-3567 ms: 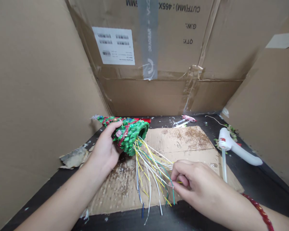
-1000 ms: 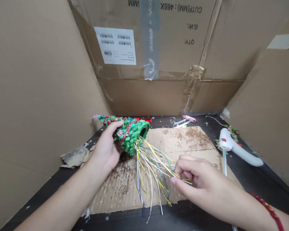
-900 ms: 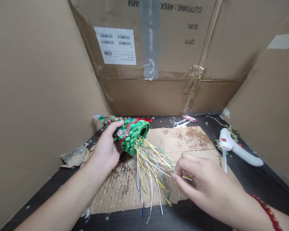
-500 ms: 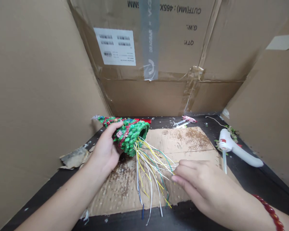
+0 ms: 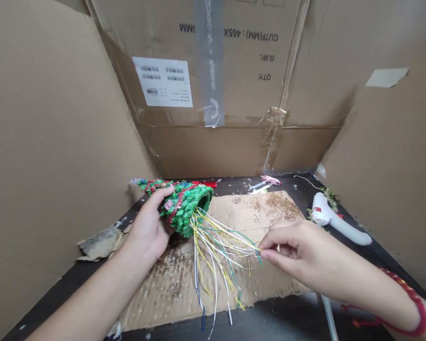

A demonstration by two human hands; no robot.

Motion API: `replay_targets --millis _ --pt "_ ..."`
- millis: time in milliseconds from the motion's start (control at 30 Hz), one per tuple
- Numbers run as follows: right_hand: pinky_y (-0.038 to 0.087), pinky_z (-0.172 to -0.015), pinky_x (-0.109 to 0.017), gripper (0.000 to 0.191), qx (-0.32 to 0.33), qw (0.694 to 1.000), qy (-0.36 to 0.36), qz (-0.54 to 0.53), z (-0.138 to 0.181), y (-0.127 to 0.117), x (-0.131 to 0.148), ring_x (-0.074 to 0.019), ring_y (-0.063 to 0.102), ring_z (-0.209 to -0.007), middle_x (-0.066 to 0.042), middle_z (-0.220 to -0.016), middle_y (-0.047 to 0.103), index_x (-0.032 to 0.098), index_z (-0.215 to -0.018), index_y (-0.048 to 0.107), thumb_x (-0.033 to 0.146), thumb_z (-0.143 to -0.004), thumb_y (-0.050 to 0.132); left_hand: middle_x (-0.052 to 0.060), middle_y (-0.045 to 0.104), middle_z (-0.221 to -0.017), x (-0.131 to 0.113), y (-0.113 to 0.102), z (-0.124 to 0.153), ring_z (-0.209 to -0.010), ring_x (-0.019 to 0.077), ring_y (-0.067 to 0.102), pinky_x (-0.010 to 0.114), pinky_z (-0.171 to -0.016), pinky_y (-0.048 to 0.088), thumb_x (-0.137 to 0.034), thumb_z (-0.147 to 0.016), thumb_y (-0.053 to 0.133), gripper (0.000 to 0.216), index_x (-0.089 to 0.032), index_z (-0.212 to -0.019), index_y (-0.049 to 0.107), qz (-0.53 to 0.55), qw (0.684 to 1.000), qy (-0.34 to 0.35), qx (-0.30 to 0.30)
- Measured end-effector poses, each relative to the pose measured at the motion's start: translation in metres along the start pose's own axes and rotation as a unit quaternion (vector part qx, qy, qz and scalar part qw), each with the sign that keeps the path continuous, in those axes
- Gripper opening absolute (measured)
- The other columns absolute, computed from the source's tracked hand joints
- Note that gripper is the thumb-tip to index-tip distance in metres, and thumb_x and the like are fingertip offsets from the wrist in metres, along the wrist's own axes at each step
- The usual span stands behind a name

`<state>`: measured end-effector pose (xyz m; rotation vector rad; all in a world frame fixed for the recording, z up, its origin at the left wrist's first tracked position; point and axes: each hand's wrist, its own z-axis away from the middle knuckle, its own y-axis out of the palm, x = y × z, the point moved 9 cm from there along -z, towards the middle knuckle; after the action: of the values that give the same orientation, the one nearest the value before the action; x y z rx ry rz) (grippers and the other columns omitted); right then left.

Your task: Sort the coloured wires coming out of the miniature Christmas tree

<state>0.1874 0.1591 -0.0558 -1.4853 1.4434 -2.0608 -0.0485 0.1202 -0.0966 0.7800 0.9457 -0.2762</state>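
A small green Christmas tree ornament (image 5: 184, 203) with red garland lies on its side in my left hand (image 5: 151, 220), whose fingers wrap round its body. Its hollow base faces right. Out of that opening spill several thin wires (image 5: 216, 246) in white, yellow, green and blue, some hanging down over the cardboard. My right hand (image 5: 291, 248) pinches the ends of a few wires between thumb and fingertips, to the right of the tree. A yellow wire tip shows at the pinch; how many wires it holds I cannot tell.
A stained cardboard sheet (image 5: 270, 208) covers the dark table. At right lies a white glue gun (image 5: 332, 220), its glue stick (image 5: 328, 317) partly behind my right arm. Behind are a red object (image 5: 208, 184) and red-white string (image 5: 270, 180). Cardboard walls (image 5: 213, 151) enclose the space.
The fingers of my right hand have drawn into a finer pinch at the wire ends. The whole view has shifted slightly; my left hand still holds the tree in the same pose.
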Motion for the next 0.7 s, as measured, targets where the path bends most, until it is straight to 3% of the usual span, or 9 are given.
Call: replay_targets --millis 100,333,500,700 --pt "0.029 -0.052 -0.023 0.013 0.003 1.000 0.023 0.009 0.001 -0.001 -0.005 -0.0093 0.041 -0.055 0.004 -0.061 0.052 0.026 -0.077 0.066 0.028 -0.082 0.054 0.005 0.059 -0.092 0.000 -0.001 0.000 -0.068 0.0099 0.056 0.019 -0.069 0.049 -0.015 -0.076 0.060 0.016 -0.014 -0.092 0.062 -0.003 1.000 -0.001 -0.002" --pt "0.029 -0.054 -0.021 0.008 -0.006 1.000 0.019 0.002 -0.003 0.008 -0.005 -0.0091 0.040 -0.056 0.003 -0.059 0.047 0.022 -0.074 0.063 0.021 -0.078 0.057 0.004 0.058 -0.086 -0.002 0.001 0.001 -0.070 0.0109 0.056 0.019 -0.070 0.050 -0.012 -0.074 0.060 0.017 -0.014 -0.091 0.061 -0.002 1.000 0.004 0.002" --pt "0.030 -0.057 -0.021 0.007 -0.022 1.000 0.009 0.014 -0.006 0.010 -0.007 -0.0080 0.044 -0.058 0.005 -0.063 0.053 0.020 -0.073 0.062 0.015 -0.076 0.058 0.004 0.057 -0.081 -0.003 0.002 0.001 -0.067 0.0091 0.056 0.017 -0.070 0.049 -0.011 -0.075 0.059 0.017 -0.014 -0.092 0.061 -0.001 1.000 0.002 0.002" --pt "0.031 -0.060 -0.019 0.007 0.010 1.000 -0.013 -0.009 -0.005 0.021 -0.004 -0.0067 0.047 -0.063 0.006 -0.068 0.056 0.019 -0.071 0.058 0.015 -0.076 0.060 0.003 0.059 -0.091 -0.003 -0.003 -0.001 -0.065 0.0076 0.055 0.016 -0.069 0.049 -0.013 -0.078 0.058 0.016 -0.015 -0.093 0.062 -0.005 1.000 0.012 -0.008"
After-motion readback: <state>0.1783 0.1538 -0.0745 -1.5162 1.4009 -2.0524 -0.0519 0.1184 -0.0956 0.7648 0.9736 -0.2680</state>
